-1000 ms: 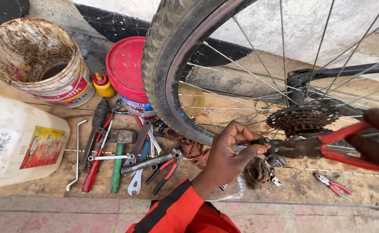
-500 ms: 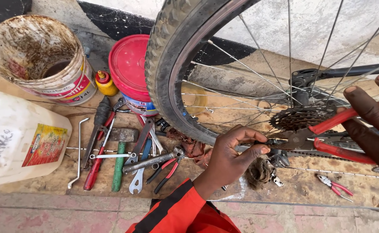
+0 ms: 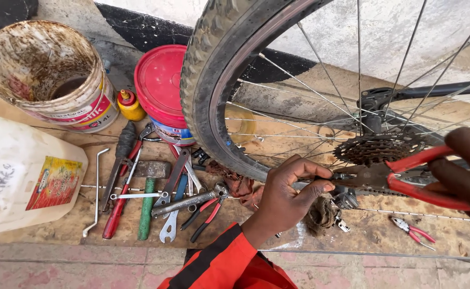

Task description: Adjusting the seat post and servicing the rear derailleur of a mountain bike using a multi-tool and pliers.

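While my left hand [image 3: 288, 195] pinches a small part beside the rusty cassette [image 3: 384, 147], my right hand [image 3: 467, 171] grips red-handled pliers [image 3: 406, 179] clamped there; fitting apparently unfinished; spare tools [image 3: 155, 198] lie unused.

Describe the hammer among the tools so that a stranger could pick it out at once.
Start at the red bucket beside the bicycle tyre, then drop to the row of hand tools on the ground in front of it. The hammer lies there upright in the picture, the only tool with a green handle and a blocky metal head.
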